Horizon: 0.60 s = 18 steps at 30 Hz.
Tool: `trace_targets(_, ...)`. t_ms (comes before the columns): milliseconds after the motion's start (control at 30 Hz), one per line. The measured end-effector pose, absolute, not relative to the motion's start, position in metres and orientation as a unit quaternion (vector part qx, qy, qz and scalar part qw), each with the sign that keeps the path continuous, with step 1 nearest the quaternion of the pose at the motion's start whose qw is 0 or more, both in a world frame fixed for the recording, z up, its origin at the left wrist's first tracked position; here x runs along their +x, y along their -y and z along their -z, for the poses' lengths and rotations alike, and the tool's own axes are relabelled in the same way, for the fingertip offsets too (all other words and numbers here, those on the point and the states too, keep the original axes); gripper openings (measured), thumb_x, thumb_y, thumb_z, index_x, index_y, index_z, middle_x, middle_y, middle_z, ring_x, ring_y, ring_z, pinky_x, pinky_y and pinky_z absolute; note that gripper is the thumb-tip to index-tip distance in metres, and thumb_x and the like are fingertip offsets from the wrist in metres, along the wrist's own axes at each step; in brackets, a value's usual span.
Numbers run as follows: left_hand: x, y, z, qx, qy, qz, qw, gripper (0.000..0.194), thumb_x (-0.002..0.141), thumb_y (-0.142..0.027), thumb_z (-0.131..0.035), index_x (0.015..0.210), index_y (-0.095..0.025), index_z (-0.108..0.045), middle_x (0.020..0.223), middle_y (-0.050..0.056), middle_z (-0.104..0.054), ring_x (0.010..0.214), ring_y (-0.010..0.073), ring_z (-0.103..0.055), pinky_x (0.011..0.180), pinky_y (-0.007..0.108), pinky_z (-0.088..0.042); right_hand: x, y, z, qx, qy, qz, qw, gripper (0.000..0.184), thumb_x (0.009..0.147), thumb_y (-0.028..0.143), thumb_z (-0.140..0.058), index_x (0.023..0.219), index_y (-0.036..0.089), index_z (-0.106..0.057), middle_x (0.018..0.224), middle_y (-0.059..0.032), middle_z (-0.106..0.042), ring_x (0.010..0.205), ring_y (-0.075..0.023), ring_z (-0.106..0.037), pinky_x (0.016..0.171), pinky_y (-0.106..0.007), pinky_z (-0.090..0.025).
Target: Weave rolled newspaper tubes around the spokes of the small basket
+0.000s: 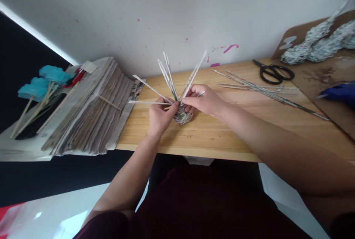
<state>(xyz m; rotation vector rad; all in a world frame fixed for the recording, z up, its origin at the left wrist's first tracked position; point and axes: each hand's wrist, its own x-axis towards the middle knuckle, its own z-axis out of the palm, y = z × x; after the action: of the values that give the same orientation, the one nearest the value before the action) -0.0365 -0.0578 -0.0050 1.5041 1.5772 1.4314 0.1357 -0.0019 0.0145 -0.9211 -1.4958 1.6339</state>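
Between my hands is a small woven paper basket, made of rolled newspaper strips and held just over the wooden table. Several rolled paper sticks fan up and out from its top. My left hand is closed on the basket's left side, thumb pressed near the base of the sticks. On the other side my right hand pinches around the base of the sticks, and a short stick end pokes out past its fingers. The fingertips partly hide the weaving where the two hands meet.
Loose paper sticks lie to the right, near black-handled scissors. A cardboard sheet carries a blue glue gun and woven paper pieces. Stacked newspapers stand at left, with blue shapes on sticks. A wall rises behind.
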Motion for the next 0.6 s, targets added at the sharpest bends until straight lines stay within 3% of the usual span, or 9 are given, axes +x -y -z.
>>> trace_targets(167, -0.0371, 0.0591, 0.0036, 0.562, -0.578, -0.527, 0.271, 0.025, 0.077, -0.037, -0.079, 0.077, -0.015, -0.068, 0.074, 0.003, -0.072, 0.070, 0.0156, -0.069, 0.061, 0.023, -0.053, 0.1346, 0.0026, -0.0144, -0.334, 0.605, -0.614, 0.381, 0.017, 0.076, 0.013, -0.076, 0.071, 0.019, -0.061, 0.061, 0.0025, -0.065, 0.054, -0.0125, -0.065, 0.049, -0.022, -0.052)
trace_targets(333, -0.0400, 0.0611, 0.0051, 0.580, -0.550, -0.534, 0.276, 0.028, 0.077, -0.039, -0.081, 0.087, -0.014, -0.075, 0.083, 0.006, -0.076, 0.074, 0.0160, -0.070, 0.066, 0.025, -0.056, 0.1292, 0.0025, -0.0136, -0.383, 0.504, -0.671, 0.386, 0.016, 0.079, 0.012, -0.071, 0.070, 0.018, -0.060, 0.065, 0.0006, -0.067, 0.056, -0.0119, -0.065, 0.041, -0.019, -0.042)
trace_targets(600, -0.0411, 0.0581, -0.0033, 0.599, -0.553, -0.509, 0.276, 0.023, 0.074, -0.037, -0.083, 0.079, -0.015, -0.076, 0.083, 0.007, -0.076, 0.075, 0.0165, -0.070, 0.069, 0.027, -0.058, 0.1304, 0.0054, -0.0179, -0.377, 0.449, -0.719, 0.373, 0.019, 0.071, 0.015, -0.081, 0.071, 0.018, -0.062, 0.068, 0.0010, -0.068, 0.059, -0.0094, -0.059, 0.049, -0.019, -0.046)
